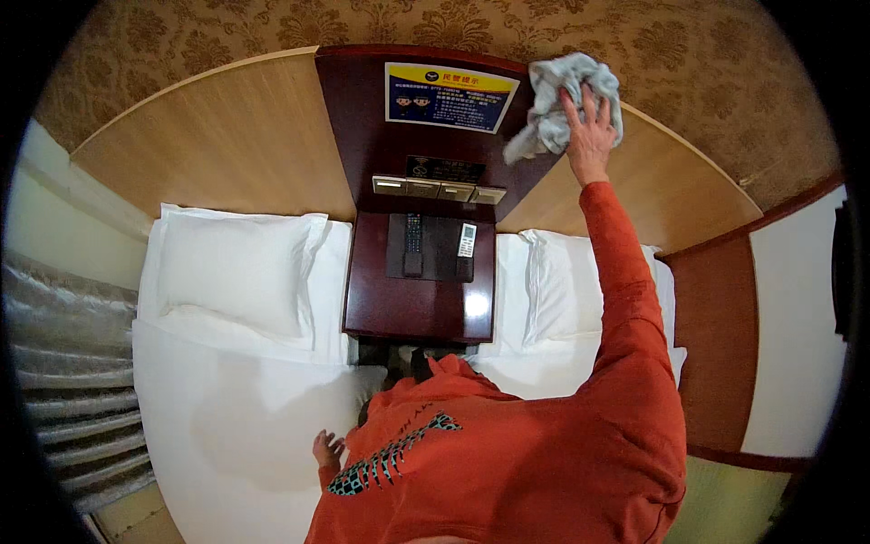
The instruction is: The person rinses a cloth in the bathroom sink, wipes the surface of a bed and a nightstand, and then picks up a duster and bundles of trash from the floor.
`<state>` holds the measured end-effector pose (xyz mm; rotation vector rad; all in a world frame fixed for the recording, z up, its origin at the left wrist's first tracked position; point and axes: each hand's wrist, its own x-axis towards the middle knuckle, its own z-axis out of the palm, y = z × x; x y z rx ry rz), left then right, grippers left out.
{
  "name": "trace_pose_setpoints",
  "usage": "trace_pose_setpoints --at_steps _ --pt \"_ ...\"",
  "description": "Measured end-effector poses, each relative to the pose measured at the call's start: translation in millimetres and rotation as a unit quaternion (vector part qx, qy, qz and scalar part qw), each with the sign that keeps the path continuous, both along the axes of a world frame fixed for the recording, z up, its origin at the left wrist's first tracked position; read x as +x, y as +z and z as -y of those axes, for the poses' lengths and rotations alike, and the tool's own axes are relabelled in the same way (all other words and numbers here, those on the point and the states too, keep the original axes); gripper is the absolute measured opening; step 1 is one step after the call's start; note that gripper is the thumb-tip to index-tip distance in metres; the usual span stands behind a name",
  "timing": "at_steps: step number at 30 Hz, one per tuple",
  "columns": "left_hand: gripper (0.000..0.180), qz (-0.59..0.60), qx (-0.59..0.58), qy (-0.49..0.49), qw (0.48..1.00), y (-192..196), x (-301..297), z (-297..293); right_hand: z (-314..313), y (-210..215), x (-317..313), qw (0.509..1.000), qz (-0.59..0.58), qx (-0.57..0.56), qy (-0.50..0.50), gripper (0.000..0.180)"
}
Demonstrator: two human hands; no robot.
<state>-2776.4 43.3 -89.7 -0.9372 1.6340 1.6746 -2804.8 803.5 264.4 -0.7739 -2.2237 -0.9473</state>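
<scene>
My right arm reaches up and away to the headboard between two beds. There my right hand point(591, 136) holds a crumpled pale grey-green cloth point(571, 77) against the top right corner of the dark wood panel point(358, 136), where it meets the light wood headboard point(625, 172). Its fingers are spread over the cloth, and part of the cloth hangs down to the left. My left hand point(328, 449) is low beside my body, above the left bed point(217, 426). Its fingers are loosely bent and apart, with nothing seen in them.
A dark red nightstand point(408, 313) stands between the beds, bearing a dark tray with a black remote point(414, 234) and a white remote point(467, 240). Above are a row of switches point(439, 189) and a blue-yellow sign point(453, 95). White pillows point(231, 276) and a silvery curtain point(72, 363) flank them.
</scene>
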Motion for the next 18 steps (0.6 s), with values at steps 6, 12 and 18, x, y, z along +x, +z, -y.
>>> trace_pose_setpoints --at_steps 6,12,18 --pt "0.038 0.013 -0.041 -0.017 0.999 14.0 0.2 -26.0 -10.7 -90.1 -14.0 0.996 -0.024 -0.079 -0.024 0.033" --pt "0.04 0.028 -0.059 -0.012 0.998 23.8 33.9 -26.5 49.9 -196.6 -68.7 0.96 0.094 -0.21 0.157 0.028" --pt "0.038 0.014 -0.06 0.102 0.993 27.0 76.3 -15.6 108.4 -137.8 -197.9 0.889 0.066 -0.084 0.444 0.017"
